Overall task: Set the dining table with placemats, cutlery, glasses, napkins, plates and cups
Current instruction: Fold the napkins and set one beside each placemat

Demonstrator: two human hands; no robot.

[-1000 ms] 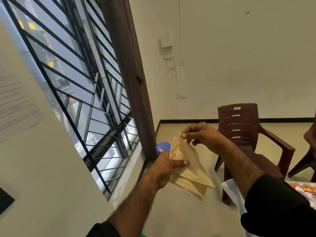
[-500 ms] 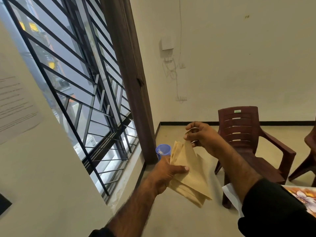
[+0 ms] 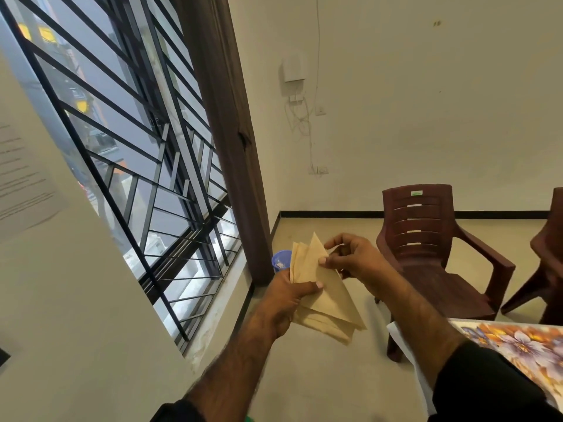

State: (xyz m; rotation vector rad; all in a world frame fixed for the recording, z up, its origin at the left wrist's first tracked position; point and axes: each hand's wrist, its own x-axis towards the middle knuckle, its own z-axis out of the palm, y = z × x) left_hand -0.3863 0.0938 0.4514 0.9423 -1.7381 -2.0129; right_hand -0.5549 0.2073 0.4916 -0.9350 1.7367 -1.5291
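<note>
- Head view, room: bare cream walls, barred window (image 3: 128, 166) on the left, a small blue tub (image 3: 280, 259) on the floor by the dark window frame, two maroon plastic chairs (image 3: 432, 254) at right. Corner of the tabletop (image 3: 518, 339) with a floral cover shows at lower right; nothing set on the visible part.
- Left hand (image 3: 286, 303): grips the stack of napkins (image 3: 323, 303) from below, thumb pressed flat across the top sheet, fingers hidden under the stack. Looks like a clamp so the stack doesn't fan out or drop while one gets peeled off.
- Right hand (image 3: 350, 257): thumb and fingertips pinch the upper edge of the top napkin near its peak. My read: separating a single piece from the rest before walking it to a place setting.
- Napkins sit in mid-air between both hands, above the floor, left of the tabletop and not touching it. Held away from the tabletop probably because sorting is easier in hand.
- Napkin look: tan, matte, thin, folded into triangles, several layers stacked with edges slightly offset at top and bottom corner. Paper or cloth — can't tell.
- Task status, judged: napkin step not yet placed; placemats, cutlery, glasses, plates and cups not in view.
</note>
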